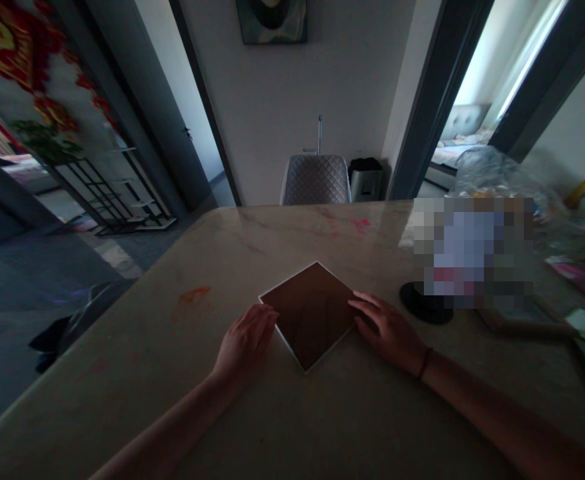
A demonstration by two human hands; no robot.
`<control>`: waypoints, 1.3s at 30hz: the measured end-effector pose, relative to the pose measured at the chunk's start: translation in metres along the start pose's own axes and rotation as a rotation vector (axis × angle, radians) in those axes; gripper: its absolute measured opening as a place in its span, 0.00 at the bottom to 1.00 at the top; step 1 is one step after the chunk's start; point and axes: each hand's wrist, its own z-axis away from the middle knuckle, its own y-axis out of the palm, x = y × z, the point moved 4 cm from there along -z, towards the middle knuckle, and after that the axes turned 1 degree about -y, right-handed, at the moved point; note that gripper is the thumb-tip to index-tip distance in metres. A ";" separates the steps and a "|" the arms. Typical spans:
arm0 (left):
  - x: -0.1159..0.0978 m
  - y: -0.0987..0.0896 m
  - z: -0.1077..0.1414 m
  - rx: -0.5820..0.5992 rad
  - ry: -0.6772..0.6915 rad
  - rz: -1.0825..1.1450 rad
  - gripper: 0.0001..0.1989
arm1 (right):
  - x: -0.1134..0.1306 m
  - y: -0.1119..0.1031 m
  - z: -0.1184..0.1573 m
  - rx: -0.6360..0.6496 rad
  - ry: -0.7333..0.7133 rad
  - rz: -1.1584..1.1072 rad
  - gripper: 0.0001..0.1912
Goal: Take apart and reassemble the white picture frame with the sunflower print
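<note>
Square dark-brown panel (311,315), white edge, lies flat on a marble table (122,380), turned corner-on like a diamond, near the table's middle. Left hand (246,345) and right hand (387,331) sit on opposite sides of it. Left fingers (268,318) are extended and touch the panel's lower-left edge; right fingers (365,309) are extended and lie at its right corner. Neither hand is clenched; can't tell if there's any real grip. Dark band (425,363) on right wrist. Table has orange smear (194,295) and pink mark (360,225). To the right: black round pad (425,302), pixelated object (472,250), clear plastic bag (497,175). Beyond the table: quilted grey chair (315,180), black-topped bin (366,179), wall picture (271,20), metal rack (112,193), doorway (460,127) to a room with a sofa (465,120).
</note>
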 end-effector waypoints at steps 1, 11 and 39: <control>0.000 0.002 0.000 0.023 0.009 0.015 0.14 | -0.001 0.002 0.000 0.010 0.013 -0.006 0.18; -0.011 0.002 0.000 0.104 0.095 -0.029 0.20 | -0.001 0.003 -0.001 0.050 0.032 0.102 0.21; -0.013 0.003 0.001 0.097 0.177 -0.047 0.17 | 0.026 -0.007 0.007 0.086 -0.313 -0.047 0.15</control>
